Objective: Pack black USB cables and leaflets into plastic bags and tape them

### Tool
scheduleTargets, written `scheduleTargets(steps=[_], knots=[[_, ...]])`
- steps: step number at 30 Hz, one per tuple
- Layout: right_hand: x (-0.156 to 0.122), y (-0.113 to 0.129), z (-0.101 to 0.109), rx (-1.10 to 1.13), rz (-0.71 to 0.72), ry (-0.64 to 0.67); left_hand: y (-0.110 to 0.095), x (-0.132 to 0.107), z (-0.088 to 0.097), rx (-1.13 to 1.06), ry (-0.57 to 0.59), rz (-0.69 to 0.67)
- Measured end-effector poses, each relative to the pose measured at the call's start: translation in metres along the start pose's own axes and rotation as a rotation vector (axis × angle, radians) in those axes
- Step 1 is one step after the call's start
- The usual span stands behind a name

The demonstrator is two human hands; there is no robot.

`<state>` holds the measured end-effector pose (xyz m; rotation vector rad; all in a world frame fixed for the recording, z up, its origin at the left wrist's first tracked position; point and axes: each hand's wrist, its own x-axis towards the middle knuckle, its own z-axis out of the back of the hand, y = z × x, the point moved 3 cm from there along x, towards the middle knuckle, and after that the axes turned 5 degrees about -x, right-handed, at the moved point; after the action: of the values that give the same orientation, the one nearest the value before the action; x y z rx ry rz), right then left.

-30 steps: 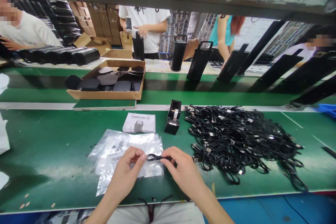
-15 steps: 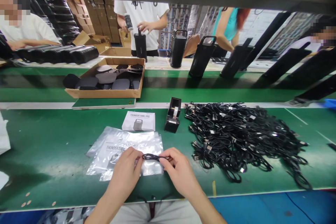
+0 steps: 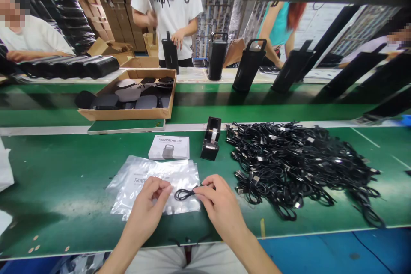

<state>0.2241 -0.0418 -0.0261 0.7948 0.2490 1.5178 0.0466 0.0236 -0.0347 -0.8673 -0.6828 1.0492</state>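
Right hand (image 3: pixel 223 201) has a looped black cable (image 3: pixel 184 194) pinched at one end, out over the clear plastic bags (image 3: pixel 188 208)! Left hand (image 3: pixel 150 199) sits just beside the loop, fingers curled; whether it grips anything, can't tell. Lettering among the bags opens "THUND", the rest behind the left hand. Beyond, a white pack (image 3: pixel 160 154) reads "THUNDERTRAIL PRO", its smaller line too tiny. Tape dispenser (image 3: pixel 210 153) alongside, and farther back, black handled units (image 3: pixel 248 68) standing!
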Motion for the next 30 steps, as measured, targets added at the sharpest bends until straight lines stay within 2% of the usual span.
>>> scheduleTargets(steps=[3,6,10,13,16,19,21,23,25,28,30], knots=[[0.006,0.008,-0.005,0.048,0.025,-0.056,-0.002,-0.001,-0.002,-0.029,0.008,-0.003],[0.014,0.018,-0.019,0.073,0.046,-0.046,-0.007,-0.003,-0.004,-0.064,0.018,-0.005],[0.029,0.034,-0.029,0.081,0.042,0.127,-0.019,0.001,0.003,-0.066,-0.034,-0.051],[0.049,0.049,-0.019,0.178,0.042,0.289,-0.029,0.010,0.020,-0.118,-0.143,-0.082],[0.080,0.073,-0.001,0.263,0.187,0.405,-0.037,0.018,0.045,-0.221,-0.282,-0.068],[0.116,0.101,0.019,0.158,0.344,0.412,-0.039,0.021,0.071,-0.348,-0.455,-0.053],[0.136,0.120,0.034,0.103,0.466,0.411,-0.036,0.024,0.083,-0.448,-0.505,-0.073],[0.149,0.136,0.048,0.101,0.596,0.439,-0.031,0.028,0.086,-0.574,-0.419,-0.090],[0.155,0.145,0.062,0.127,0.694,0.474,-0.026,0.034,0.080,-0.707,-0.208,-0.072],[0.154,0.146,0.078,0.143,0.719,0.527,-0.025,0.038,0.061,-0.878,0.139,-0.013],[0.149,0.140,0.085,0.130,0.691,0.579,-0.029,0.037,0.049,-0.956,0.258,0.002]])
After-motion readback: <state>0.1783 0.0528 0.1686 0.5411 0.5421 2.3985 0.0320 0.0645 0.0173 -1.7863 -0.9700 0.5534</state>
